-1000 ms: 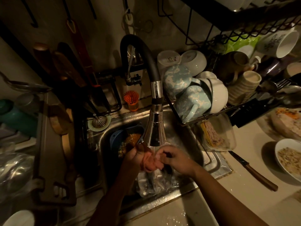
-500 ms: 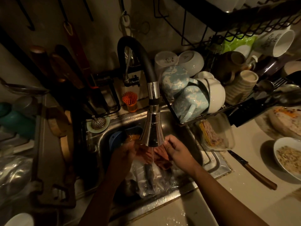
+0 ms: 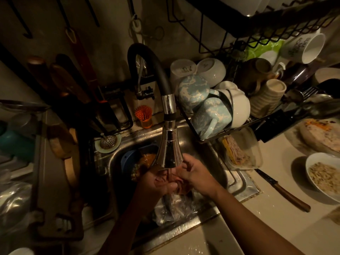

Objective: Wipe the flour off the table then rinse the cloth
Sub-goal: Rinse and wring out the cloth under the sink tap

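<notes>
Under the chrome faucet head [image 3: 169, 151], over the steel sink [image 3: 204, 144], a small orange-pink cloth [image 3: 181, 187] is held between both hands. The left hand [image 3: 158, 184] is curled round the cloth's left part, clamped on it. The right hand [image 3: 196, 173] is closed on the right part, with fingers and thumb pinched on the fabric and knuckles just beside the faucet head's flared rim. Whether the two hands touch each other cannot be told in the dim light.

A streak of water is seen below the hands, over a crumpled clear plastic bag [image 3: 176, 210] lying in the sink bottom. A blue bowl [image 3: 127, 159] with orange-brown leftovers is set at the sink's back left.

A metal strainer [image 3: 108, 141] is placed on the sink's left rim, and an orange brush [image 3: 144, 114] stands upright in a holder behind the sink. At right, a black wire dish rack [image 3: 257, 120] is loaded with blue marbled mugs [image 3: 207, 116] and white bowls – all tipped or upturned. A clear plastic container [image 3: 242, 150] with food is set just below the rack.

On the pale counter [image 3: 276, 223], a wooden-handled knife [image 3: 284, 193] lies flat, and a white bowl of food [image 3: 312, 160] is seen near its right side. Wet spots are visible on the counter's front.
</notes>
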{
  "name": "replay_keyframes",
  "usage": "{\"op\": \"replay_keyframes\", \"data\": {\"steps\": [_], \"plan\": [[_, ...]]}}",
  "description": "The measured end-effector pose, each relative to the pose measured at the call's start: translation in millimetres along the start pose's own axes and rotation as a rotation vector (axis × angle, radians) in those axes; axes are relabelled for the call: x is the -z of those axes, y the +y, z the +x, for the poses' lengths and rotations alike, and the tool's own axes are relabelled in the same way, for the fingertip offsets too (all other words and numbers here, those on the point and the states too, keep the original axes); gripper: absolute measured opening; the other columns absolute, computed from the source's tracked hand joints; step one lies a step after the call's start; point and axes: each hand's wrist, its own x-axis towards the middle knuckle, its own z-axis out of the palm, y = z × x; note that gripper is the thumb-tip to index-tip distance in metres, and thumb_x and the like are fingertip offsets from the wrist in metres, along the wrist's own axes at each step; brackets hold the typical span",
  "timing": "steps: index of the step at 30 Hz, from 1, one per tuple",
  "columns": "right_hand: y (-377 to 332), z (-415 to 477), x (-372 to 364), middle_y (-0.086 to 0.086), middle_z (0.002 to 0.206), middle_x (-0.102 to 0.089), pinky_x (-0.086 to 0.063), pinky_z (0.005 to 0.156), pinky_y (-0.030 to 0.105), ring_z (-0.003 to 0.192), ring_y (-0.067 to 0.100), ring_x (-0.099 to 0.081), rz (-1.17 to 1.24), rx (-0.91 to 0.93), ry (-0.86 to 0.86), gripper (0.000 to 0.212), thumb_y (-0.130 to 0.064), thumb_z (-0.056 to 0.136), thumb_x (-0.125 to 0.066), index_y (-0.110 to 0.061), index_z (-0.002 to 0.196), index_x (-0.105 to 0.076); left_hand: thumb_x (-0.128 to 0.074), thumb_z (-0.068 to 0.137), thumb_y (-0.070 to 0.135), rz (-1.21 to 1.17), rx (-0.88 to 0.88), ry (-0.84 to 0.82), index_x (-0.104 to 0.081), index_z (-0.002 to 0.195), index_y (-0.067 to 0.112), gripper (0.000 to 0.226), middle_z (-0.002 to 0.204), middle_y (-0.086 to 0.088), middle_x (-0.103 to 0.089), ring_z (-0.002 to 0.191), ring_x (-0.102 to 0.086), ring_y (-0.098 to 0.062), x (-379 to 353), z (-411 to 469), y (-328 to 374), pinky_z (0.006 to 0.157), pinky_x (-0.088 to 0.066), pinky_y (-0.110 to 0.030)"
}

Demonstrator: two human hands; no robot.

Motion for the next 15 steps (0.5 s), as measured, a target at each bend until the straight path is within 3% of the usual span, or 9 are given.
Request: {"op": "replay_keyframes", "data": {"steps": [2, 5, 8, 11, 13, 15], "plan": [[-1, -3, -1, 0.002, 0.088, -0.069, -0.053, 0.078, 0.030, 0.086, 0.019, -0.064, -0.027, 0.011, -0.017, 0.025, -0.022, 0.083, -0.075, -0.015, 0.104, -0.065, -0.072, 0.074, 0.004, 0.038, 0.014, 0.035, -0.071, 0.104, 0.013, 0.031, 0.099, -0.012, -0.075, 0.093, -0.072, -0.034, -6, -1, 1, 0.078, -0.058, -0.045], [-2, -10, 2, -0.009, 0.090, -0.069, -0.052, 0.080, 0.028, 0.088, 0.010, -0.065, -0.139, 0.030, -0.031, 0.016, -0.021, 0.087, -0.076, -0.032, 0.096, -0.069, -0.070, 0.079, 0.006, 0.144, 0.023, 0.125, -0.073, 0.084, 0.018, 0.013, 0.084, -0.009, -0.075, 0.080, -0.072, -0.029, -7, 0, -4, 0.077, -0.059, -0.050], [1, -17, 10, -0.005, 0.104, -0.070, -0.055, 0.085, 0.028, 0.098, 0.013, -0.068, -0.217, 0.032, -0.065, 0.024, -0.017, 0.082, -0.081, -0.026, 0.101, -0.069, -0.070, 0.084, 0.003, 0.185, 0.021, 0.137, -0.076, 0.078, 0.017, 0.016, 0.077, 0.000, -0.076, 0.073, -0.073, -0.017, -9, -7, 4, 0.073, -0.059, -0.033], [7, -22, 17, 0.004, 0.111, -0.069, -0.054, 0.093, 0.031, 0.105, 0.020, -0.067, -0.322, 0.046, -0.074, 0.036, -0.020, 0.077, -0.086, -0.015, 0.110, -0.070, -0.070, 0.086, 0.007, 0.255, 0.014, 0.184, -0.072, 0.073, 0.017, 0.016, 0.067, 0.005, -0.071, 0.063, -0.067, -0.005, -6, -11, 9, 0.061, -0.048, -0.013], [12, -23, 19, 0.004, 0.106, -0.071, -0.053, 0.089, 0.026, 0.102, 0.018, -0.067, -0.383, 0.043, -0.039, 0.027, -0.019, 0.083, -0.081, -0.013, 0.108, -0.072, -0.069, 0.087, 0.008, 0.284, 0.017, 0.207, -0.072, 0.075, 0.021, 0.018, 0.067, 0.006, -0.070, 0.066, -0.067, -0.008, -1, -12, 8, 0.060, -0.047, -0.013], [15, -24, 21, 0.005, 0.101, -0.073, -0.055, 0.088, 0.029, 0.097, 0.019, -0.069, -0.384, 0.045, 0.014, 0.015, -0.016, 0.090, -0.073, -0.012, 0.104, -0.074, -0.069, 0.087, 0.011, 0.257, 0.038, 0.244, -0.072, 0.077, 0.027, 0.019, 0.072, 0.009, -0.072, 0.070, -0.069, -0.008, 2, -13, 8, 0.063, -0.051, -0.016]]}}
